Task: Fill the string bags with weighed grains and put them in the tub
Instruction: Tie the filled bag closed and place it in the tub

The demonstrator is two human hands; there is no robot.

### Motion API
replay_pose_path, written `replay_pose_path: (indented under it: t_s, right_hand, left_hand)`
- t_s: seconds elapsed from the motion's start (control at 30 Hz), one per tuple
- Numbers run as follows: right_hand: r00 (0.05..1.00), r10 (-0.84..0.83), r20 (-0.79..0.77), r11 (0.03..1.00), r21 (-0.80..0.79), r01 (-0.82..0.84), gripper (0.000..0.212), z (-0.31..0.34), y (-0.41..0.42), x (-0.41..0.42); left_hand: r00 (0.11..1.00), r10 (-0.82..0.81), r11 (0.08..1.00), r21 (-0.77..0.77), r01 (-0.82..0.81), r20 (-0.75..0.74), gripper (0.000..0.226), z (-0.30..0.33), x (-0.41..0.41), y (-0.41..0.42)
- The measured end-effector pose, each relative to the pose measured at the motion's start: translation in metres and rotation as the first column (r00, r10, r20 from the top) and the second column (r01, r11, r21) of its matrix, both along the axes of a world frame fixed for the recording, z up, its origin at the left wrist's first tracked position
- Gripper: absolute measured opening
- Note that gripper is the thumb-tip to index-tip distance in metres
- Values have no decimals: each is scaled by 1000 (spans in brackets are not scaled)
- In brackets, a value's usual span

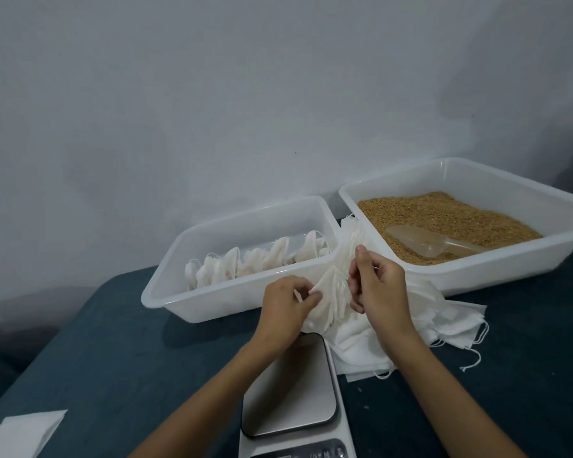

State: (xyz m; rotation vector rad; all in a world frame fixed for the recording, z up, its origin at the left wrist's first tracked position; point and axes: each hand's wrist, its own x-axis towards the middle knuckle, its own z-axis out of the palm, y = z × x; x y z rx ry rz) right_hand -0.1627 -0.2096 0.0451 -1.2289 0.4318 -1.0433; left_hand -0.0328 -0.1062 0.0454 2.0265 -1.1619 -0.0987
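1. Teal cloth, napped and soft-looking, covers the table (113,342) from the near edge to the wall.
2. Far right sits the larger white plastic tray (477,276), glossy and rigid, holding a bed of golden-brown grains (444,216) with a clear plastic scoop (424,241) lying half sunk in them.
3. Left of it, touching or nearly so, stands the white tub (166,292), with a row of filled string bags (245,262) leaning along its near wall.
4. Between the two containers and spilling to the near right lies a heap of empty bags (444,322), thin white fabric, limp and creased, drawstrings trailing off the edge.
5. Near centre is a scale (288,391) with a smooth steel plate, nothing on it.
6. Over the heap, the person works one empty bag (328,292). Their left hand (286,309) pinches its near corner with curled fingers; their right hand (377,285) is curled round the gathered mouth end, thumb raised.
7. I'd judge the bag nearly weightless, floppy and prone to cling to its neighbours; best taken at the hem by the drawstring channel and peeled apart at the mouth.
8. Near left, a flat white sheet (24,434) lies at the table's corner.
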Motion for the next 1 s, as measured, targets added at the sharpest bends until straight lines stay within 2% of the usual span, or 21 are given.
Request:
replay_pose_path:
  t_s: [0.17,0.27,0.37,0.5,0.7,0.9,1.0]
  right_hand:
    - [990,138,-17,989,-54,-139,44,1,6,0]
    - [957,282,-69,948,-132,-289,40,3,15,2]
    - [889,441,-126,878,-144,-456,34,5,27,3]
    - [878,441,-189,858,-199,-474,22,5,33,3]
    - [893,424,-151,884,-144,-444,19,6,32,2]
    - [888,430,-162,883,-130,-451,13,6,35,1]
    - [890,437,-129,886,-108,-450,11,8,36,0]
  left_hand:
    - [963,-18,947,-314,-71,-270,6,8,-5,29]
    - [992,-16,910,-413,-38,-127,15,9,-16,51]
    - [997,1,904,-427,31,75,35,7,-31,62]
    - [969,37,911,-406,67,243,29,3,-34,62]
    - [977,90,889,-458,8,191,31,-7,-31,63]
    - [977,57,900,-435,39,205,35,-7,-26,69]
    - [988,17,891,-452,53,150,26,-5,-29,70]
